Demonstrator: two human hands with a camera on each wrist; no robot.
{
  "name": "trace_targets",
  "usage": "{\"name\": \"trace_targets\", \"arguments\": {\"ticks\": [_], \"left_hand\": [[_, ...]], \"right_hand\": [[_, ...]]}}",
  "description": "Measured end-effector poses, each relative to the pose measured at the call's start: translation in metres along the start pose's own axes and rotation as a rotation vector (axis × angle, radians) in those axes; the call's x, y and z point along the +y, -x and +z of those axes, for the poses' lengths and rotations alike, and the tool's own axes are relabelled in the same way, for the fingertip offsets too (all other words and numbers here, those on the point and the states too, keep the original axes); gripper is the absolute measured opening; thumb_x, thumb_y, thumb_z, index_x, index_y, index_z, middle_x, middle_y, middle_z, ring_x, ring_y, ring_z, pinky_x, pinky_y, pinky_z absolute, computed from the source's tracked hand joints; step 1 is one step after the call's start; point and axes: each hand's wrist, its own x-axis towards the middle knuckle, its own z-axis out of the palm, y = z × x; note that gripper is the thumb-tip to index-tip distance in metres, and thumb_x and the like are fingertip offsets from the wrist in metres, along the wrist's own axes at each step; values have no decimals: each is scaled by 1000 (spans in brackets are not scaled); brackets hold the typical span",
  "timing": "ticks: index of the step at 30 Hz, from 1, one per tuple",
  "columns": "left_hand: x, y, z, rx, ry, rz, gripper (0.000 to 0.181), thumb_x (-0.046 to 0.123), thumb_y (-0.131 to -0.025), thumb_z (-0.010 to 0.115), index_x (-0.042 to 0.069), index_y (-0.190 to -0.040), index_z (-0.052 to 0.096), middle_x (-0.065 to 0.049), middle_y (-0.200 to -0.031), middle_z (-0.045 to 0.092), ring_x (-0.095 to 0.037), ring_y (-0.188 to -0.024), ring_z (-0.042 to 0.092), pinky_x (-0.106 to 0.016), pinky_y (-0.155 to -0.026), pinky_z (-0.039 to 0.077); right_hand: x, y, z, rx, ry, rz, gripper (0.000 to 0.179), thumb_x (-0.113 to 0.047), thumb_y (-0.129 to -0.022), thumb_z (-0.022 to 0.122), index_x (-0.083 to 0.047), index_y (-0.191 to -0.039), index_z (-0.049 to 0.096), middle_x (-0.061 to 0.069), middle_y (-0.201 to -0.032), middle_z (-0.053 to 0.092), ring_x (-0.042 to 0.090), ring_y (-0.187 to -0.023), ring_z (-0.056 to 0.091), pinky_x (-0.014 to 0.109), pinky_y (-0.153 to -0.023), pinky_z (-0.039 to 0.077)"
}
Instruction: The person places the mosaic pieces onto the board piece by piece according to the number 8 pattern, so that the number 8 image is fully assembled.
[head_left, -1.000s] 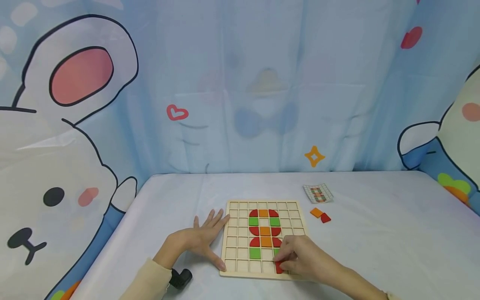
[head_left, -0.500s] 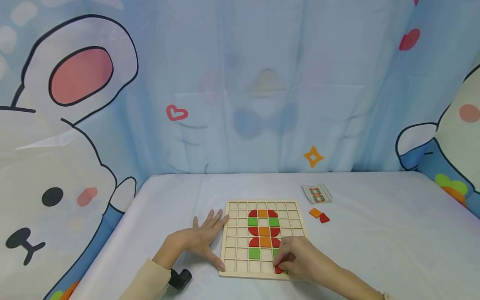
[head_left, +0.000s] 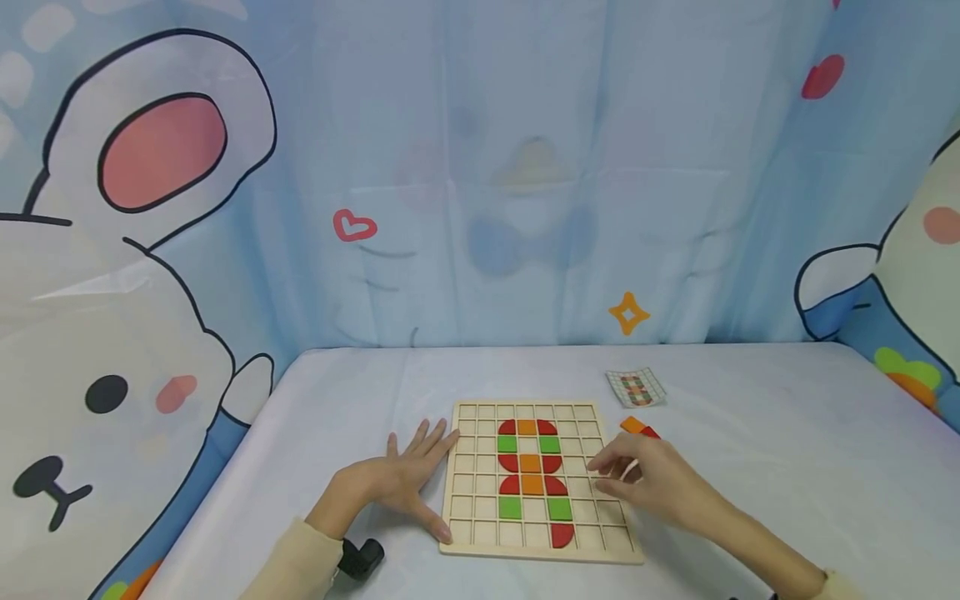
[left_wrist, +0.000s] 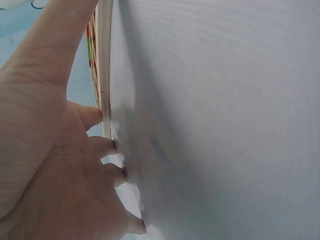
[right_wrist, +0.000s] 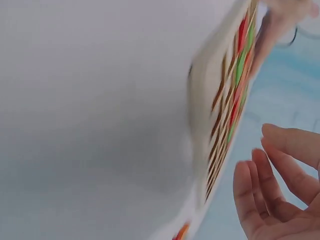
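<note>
A wooden grid board [head_left: 480, 550] lies on the white table, with red rounded, orange square and green square tiles set in its middle columns. A red tile [head_left: 562, 535] sits in the bottom row, below a green tile [head_left: 559, 508]. My left hand [head_left: 408, 479] is spread along the board's left edge, thumb and fingertips at the frame. Over the board's right side hovers my right hand [head_left: 652, 483], its fingers loosely bent with nothing between thumb and fingertips, as the right wrist view shows too. Beyond it lie an orange tile [head_left: 633, 424] and a partly hidden red tile [head_left: 650, 432].
A small pattern card [head_left: 637, 387] with a printed grid lies behind the loose tiles. A black wrist device [head_left: 362, 558] is strapped at my left wrist. Behind the table hangs a blue cartoon curtain [head_left: 525, 250].
My right hand has let go of the red tile in the bottom row and moved up and right toward the loose tiles. My left hand has stayed in place.
</note>
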Motion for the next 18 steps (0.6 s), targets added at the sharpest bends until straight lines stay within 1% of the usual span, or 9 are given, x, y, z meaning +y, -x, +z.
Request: {"name": "trace_targets", "arguments": {"ticks": [4, 6, 8, 11, 15, 18], "left_hand": [[-1, 0, 0, 0, -2, -5, 132, 51, -77, 92, 14, -170, 5, -15, -176, -5, -35, -161, -11, -73, -121, -3], [-1, 0, 0, -2, -2, -6, 132, 51, -77, 92, 14, -170, 5, -15, -176, -5, -35, -161, -11, -74, -120, -4], [-1, 0, 1, -4, 0, -6, 132, 52, -77, 92, 14, -170, 6, -15, -176, -5, -35, -161, -11, -74, -120, -4], [-1, -1, 1, -5, -1, -8, 133, 52, -76, 92, 15, -170, 5, -15, -176, -6, -35, -161, -11, -73, -120, -5], [-1, -1, 1, -3, -3, -13, 133, 52, -76, 92, 16, -170, 5, -13, -176, -7, -34, -161, -12, -72, -121, -6], [-1, -1, 1, -5, 1, -9, 133, 52, -76, 92, 16, -170, 5, -14, -176, -7, -34, -161, -12, -72, -121, -6]], "right_hand": [[21, -6, -17, 83, 123, 53, 15, -2, -85, 84, -5, -98, 78, 4, -100, 71, 13, -83, 63, 26, -70, 58], [31, -9, -24, 111, 162, 80, 16, -1, -84, 84, -2, -97, 77, 7, -100, 70, 19, -84, 65, 28, -70, 58], [39, -12, -29, 120, 177, 109, 16, 0, -84, 84, 0, -97, 77, 8, -99, 71, 23, -86, 65, 30, -70, 59], [46, -18, -34, 122, 193, 133, 16, -1, -84, 84, 3, -99, 77, 12, -99, 70, 29, -89, 66, 37, -73, 60], [51, -30, -35, 104, 232, 150, 21, -1, -85, 83, 7, -104, 77, 18, -101, 70, 35, -93, 66, 46, -76, 60], [54, -38, -35, 73, 251, 184, 26, -1, -86, 82, 12, -107, 74, 21, -101, 69, 35, -91, 66, 44, -72, 59]]}}
